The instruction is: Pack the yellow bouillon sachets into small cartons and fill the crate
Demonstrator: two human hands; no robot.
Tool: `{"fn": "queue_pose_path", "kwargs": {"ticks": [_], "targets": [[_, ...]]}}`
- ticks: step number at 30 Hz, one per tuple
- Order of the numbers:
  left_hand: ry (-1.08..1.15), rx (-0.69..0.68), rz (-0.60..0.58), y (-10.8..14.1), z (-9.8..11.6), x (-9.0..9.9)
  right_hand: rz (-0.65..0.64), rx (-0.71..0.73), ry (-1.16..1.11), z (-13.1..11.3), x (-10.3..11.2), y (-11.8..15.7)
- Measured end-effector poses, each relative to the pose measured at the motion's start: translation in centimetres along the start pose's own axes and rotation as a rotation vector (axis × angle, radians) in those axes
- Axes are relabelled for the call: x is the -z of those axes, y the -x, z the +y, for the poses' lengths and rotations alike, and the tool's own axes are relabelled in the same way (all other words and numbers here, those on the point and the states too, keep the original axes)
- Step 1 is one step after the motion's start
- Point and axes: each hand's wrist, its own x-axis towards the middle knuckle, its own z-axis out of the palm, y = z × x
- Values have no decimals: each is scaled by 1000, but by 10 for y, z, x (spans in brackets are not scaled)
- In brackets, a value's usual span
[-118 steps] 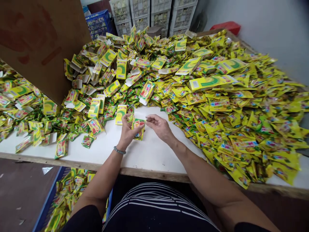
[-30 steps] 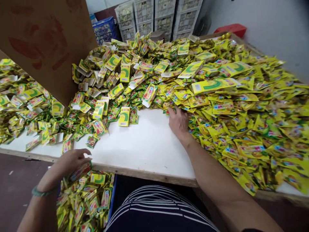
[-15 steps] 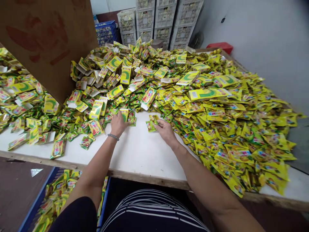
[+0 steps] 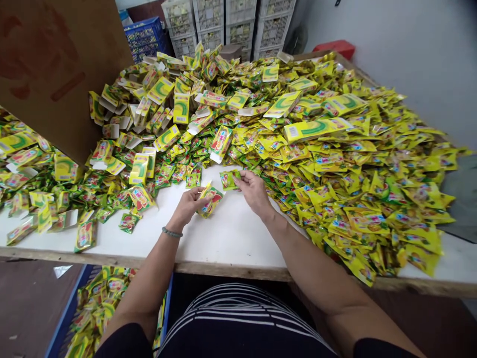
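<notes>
My left hand (image 4: 187, 205) is closed on a small yellow-and-green box (image 4: 211, 200) with a red melon picture, held tilted just above the white tabletop (image 4: 231, 238). My right hand (image 4: 255, 193) pinches a small green candy packet (image 4: 227, 180) between thumb and fingertips, close to the box's upper right. Behind the left hand, another green packet (image 4: 193, 178) lies at the edge of the heap. A printed box (image 4: 220, 143) with a white end flap rests on the heap beyond both hands.
Yellow packets (image 4: 357, 199) form a large heap on the right. Small boxes (image 4: 139, 169) and green packets cover the left, beside a big cardboard carton (image 4: 59, 64). A blue crate (image 4: 70, 311) of packets stands below the table edge. White crates (image 4: 208, 22) are stacked behind.
My left hand has taken the small box from the heap's edge and drawn it nearer, toward the right hand. The right hand still pinches a green packet. The view has shifted slightly.
</notes>
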Motion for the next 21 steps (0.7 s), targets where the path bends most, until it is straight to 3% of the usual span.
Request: {"fn": "queue_pose_path", "kwargs": {"ticks": [4,8,13,17,21], "targets": [[-28,-59,-4,2,-2,-2,-150,34,221,5,2,-3],[-55,-11,-35,5,-2,-5,-261,25,417,12,1,5],[52,72,55,1,-2,-9,-91,20,473,14,-8,7],[105,94,128,-2,0,-6,75,230,785,18,-3,-14],[117,119,169,-5,-1,0,-89,277,1056,24,1,-27]]}}
